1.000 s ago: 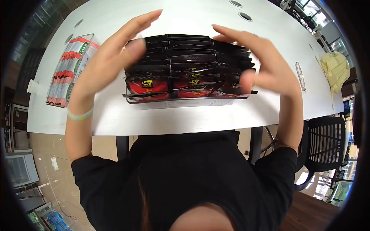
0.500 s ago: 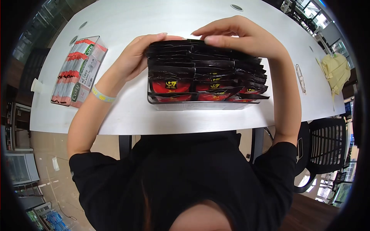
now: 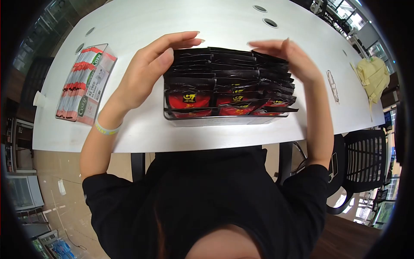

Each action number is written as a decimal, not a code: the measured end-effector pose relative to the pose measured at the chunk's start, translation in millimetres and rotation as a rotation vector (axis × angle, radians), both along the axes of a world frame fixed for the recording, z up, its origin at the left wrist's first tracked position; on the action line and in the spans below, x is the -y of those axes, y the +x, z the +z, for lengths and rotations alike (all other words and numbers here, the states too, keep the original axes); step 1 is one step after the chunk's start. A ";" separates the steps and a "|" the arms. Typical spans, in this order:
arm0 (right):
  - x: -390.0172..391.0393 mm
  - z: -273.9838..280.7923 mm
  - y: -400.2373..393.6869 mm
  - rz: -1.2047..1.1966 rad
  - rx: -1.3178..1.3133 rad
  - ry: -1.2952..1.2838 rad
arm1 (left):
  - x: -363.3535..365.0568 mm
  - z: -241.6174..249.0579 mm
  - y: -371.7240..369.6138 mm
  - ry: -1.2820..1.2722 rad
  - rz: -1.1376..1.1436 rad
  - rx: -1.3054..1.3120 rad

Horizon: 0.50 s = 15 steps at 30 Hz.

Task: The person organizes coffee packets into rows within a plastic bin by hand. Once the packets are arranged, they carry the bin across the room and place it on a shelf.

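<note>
A clear box near the table's front edge is packed with rows of black-and-red G7 sachets, several of which stick up above its rim. My left hand is at the box's back left corner, fingers apart and curved round the sachets, holding nothing. At the back right corner is my right hand, slightly blurred, its fingers spread beside the sachets with nothing in them. Whether either hand touches the sachets is hard to tell.
On the white table, a second clear box of red-and-white Cozy sachets stands at the left. Glasses and a pale yellow bag lie at the right. A black chair stands beyond the front right edge.
My right hand has moved off the top of the sachets to the right. My left hand has lifted and opened at the left corner. The view has shifted slightly.
</note>
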State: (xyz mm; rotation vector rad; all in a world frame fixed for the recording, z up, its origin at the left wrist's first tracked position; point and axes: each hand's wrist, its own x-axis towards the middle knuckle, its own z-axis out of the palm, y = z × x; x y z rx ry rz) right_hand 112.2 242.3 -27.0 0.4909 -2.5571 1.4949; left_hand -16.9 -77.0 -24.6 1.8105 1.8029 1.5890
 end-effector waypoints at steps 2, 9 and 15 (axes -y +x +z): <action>21.0 -7.9 11.1 -0.071 0.051 -0.081 | -2.3 6.9 -2.0 0.000 -0.012 -0.007; 59.2 -13.2 0.6 -0.107 0.137 -0.281 | -27.3 33.1 -14.7 -0.340 0.036 -0.164; 46.1 -30.4 -23.9 -0.046 0.192 -0.502 | -32.5 27.8 -20.9 -0.391 0.041 -0.178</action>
